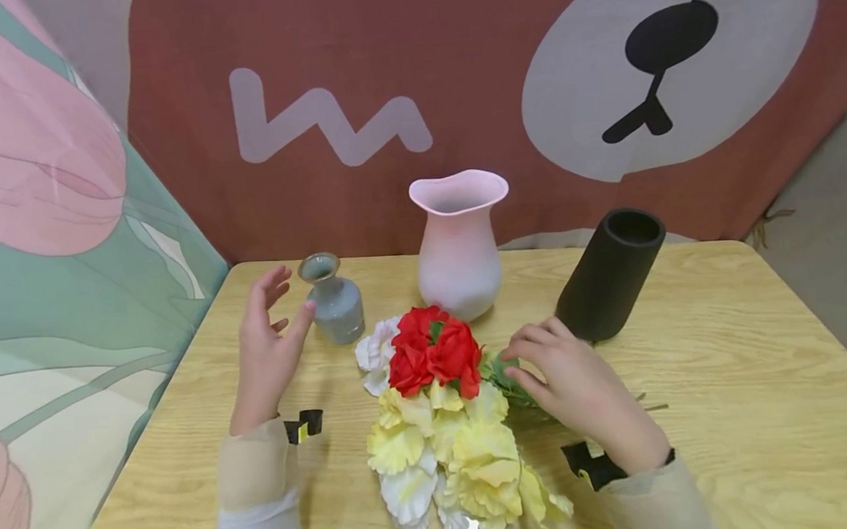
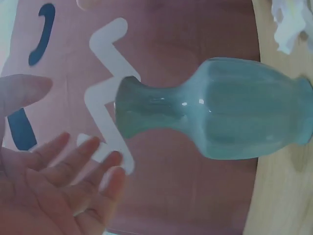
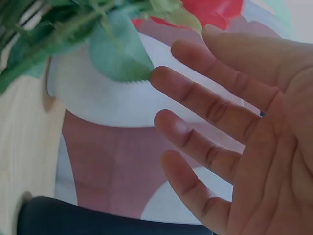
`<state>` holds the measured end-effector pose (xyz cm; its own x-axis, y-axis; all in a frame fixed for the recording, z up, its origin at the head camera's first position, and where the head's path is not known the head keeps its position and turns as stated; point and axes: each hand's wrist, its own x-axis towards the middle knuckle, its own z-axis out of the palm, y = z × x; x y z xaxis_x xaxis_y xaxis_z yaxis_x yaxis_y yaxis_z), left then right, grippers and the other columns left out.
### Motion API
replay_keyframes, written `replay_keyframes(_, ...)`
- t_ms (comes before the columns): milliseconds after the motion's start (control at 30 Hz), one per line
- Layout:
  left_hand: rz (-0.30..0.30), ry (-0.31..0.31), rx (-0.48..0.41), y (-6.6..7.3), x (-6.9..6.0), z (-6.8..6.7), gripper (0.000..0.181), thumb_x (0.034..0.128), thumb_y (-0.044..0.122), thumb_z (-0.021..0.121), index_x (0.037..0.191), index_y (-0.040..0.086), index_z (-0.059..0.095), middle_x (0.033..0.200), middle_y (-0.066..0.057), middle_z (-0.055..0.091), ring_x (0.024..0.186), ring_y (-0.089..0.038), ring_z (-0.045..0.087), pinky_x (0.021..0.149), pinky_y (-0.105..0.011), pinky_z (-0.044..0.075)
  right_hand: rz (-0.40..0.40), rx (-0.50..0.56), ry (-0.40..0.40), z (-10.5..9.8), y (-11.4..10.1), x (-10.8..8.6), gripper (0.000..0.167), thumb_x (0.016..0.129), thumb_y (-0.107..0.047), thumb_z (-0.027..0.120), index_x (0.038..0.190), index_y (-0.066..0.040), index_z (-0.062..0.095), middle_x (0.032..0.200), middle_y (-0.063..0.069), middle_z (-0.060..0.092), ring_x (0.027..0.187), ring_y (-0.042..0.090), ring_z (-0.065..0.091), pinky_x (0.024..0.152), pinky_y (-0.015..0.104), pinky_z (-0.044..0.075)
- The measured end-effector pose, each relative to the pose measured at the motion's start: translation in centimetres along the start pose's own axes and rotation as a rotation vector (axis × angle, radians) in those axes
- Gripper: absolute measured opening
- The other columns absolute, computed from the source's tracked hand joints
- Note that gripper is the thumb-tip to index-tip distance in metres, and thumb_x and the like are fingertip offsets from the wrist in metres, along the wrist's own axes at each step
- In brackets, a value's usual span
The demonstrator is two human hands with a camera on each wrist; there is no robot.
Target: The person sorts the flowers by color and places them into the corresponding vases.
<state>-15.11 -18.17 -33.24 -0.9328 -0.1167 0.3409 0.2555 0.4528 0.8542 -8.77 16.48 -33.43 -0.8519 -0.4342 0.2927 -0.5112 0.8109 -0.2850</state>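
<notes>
Beside the small blue-grey vase (image 1: 340,310), on its left, my left hand (image 1: 271,352) is raised with its thumb and fingers apart. In the left wrist view the glazed vase (image 2: 244,110) stands a short way from the fingertips, and the hand holds nothing. My right hand (image 1: 573,384) hovers over the green stems and leaves (image 1: 504,372) of artificial flowers. Its fingers are spread, and a leaf (image 3: 120,49) lies close to the fingertips; whether they touch cannot be told. Red flowers (image 1: 435,352), yellow flowers (image 1: 477,457) and white flowers (image 1: 409,485) lie bunched between the hands.
A pink-and-white vase (image 1: 459,255) with a wavy rim stands behind the flowers. To the right, just beyond my right hand, is a black cylindrical vase (image 1: 607,283). The wooden table (image 1: 745,375) meets a patterned cloth (image 1: 334,197) at its back edge.
</notes>
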Motion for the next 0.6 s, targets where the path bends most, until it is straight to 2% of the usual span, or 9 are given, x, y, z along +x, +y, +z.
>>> replay_keyframes(133,-0.116,-0.029,-0.078,-0.6,1.0,-0.1,0.061,0.0976,0.015,0.063,0.151,0.011,0.034,0.149,-0.006,0.046,0.138,-0.027,0.045,0.096,-0.038,0.045,-0.008,-0.009,-0.03,0.6,-0.2,0.4,0.008,0.087,-0.018,0.077,0.095,-0.018,0.075,0.099,-0.006,0.067,0.092,0.015,0.053,0.076,0.032,0.053)
replay_keyframes(200,-0.155,-0.045,-0.102,-0.9,1.5,0.0,0.063,0.0974,0.013,0.063,0.152,0.009,0.032,0.15,-0.009,0.045,0.138,-0.029,0.044,0.101,-0.041,0.045,-0.019,-0.023,-0.03,0.9,-0.1,0.7,0.007,0.086,-0.018,0.078,0.093,-0.017,0.076,0.096,-0.006,0.067,0.09,0.014,0.054,0.074,0.031,0.052)
replay_keyframes(300,-0.207,-0.106,-0.098,-1.5,2.0,0.2,0.066,0.0976,0.013,0.062,0.154,0.005,0.027,0.153,-0.016,0.042,0.141,-0.033,0.041,0.112,-0.047,0.04,-0.016,-0.036,-0.03,1.4,-0.1,1.1,0.006,0.085,-0.018,0.079,0.091,-0.016,0.077,0.093,-0.005,0.067,0.086,0.014,0.052,0.071,0.029,0.05)
replay_keyframes(433,-0.257,-0.191,-0.054,-2.4,2.3,0.7,0.069,0.0982,0.015,0.062,0.155,0.002,0.025,0.155,-0.02,0.038,0.145,-0.037,0.035,0.119,-0.05,0.032,0.003,-0.035,-0.06,2.1,-0.1,1.6,0.005,0.085,-0.017,0.079,0.088,-0.013,0.077,0.086,-0.005,0.064,0.08,0.013,0.047,0.067,0.026,0.047)
replay_keyframes(600,-0.254,-0.186,-0.017,-2.8,2.6,1.5,0.064,0.0975,0.016,0.063,0.152,0.0,0.033,0.155,-0.019,0.04,0.146,-0.036,0.034,0.121,-0.052,0.027,0.019,-0.022,-0.102,2.6,-0.2,1.7,0.004,0.085,-0.014,0.078,0.088,-0.011,0.076,0.086,-0.004,0.064,0.078,0.014,0.049,0.068,0.027,0.048)
